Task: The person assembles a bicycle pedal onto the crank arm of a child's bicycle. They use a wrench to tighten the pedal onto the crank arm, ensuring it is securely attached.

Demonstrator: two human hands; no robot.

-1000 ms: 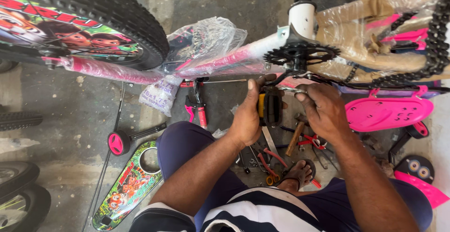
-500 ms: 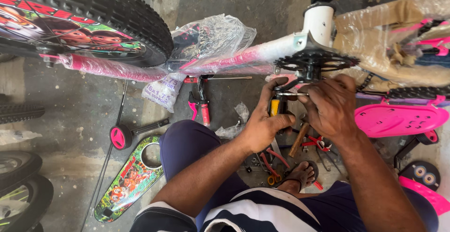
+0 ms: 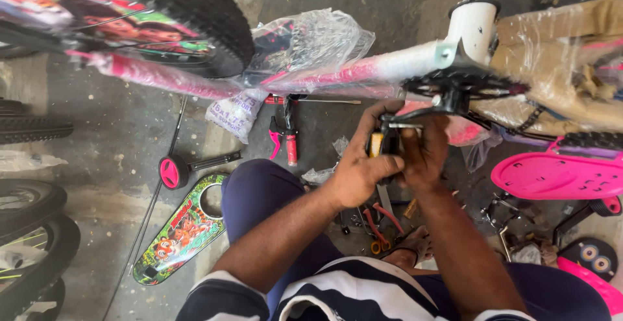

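Head view. A grey concrete floor [image 3: 130, 133] fills the background, littered with bicycle parts. Across the upper half of the frame runs a child's bicycle frame [image 3: 363, 74], pink and white and wrapped in clear plastic film, with a knobbly black tyre [image 3: 195, 9] at upper left and a white seat tube at upper right. Below that tube sits the black chainring [image 3: 464, 86], with its crank arm reaching down to the centre of the frame.

At centre, both hands meet on a black pedal [image 3: 389, 140] with a yellow reflector, positioned at the end of the crank arm just below the chainring. The left hand [image 3: 357, 168] wraps its fingers round the pedal from the left side, its grip closed on it, thumb across the front. The right hand [image 3: 425, 152] closes on the same pedal from the right, fingers curled at the upper end where it meets the crank; what lies under those fingers is hidden.

At right lies a pink chain guard [image 3: 558, 175]. At lower left lies a green printed panel [image 3: 182, 233] with a round hole, just beside a small pink-centred training wheel [image 3: 170, 172]. Pink brake levers [image 3: 285, 136] lie above the blue-clad knee. Pliers [image 3: 379, 227] with red handles lie on the floor below the hands, near a sandalled foot.
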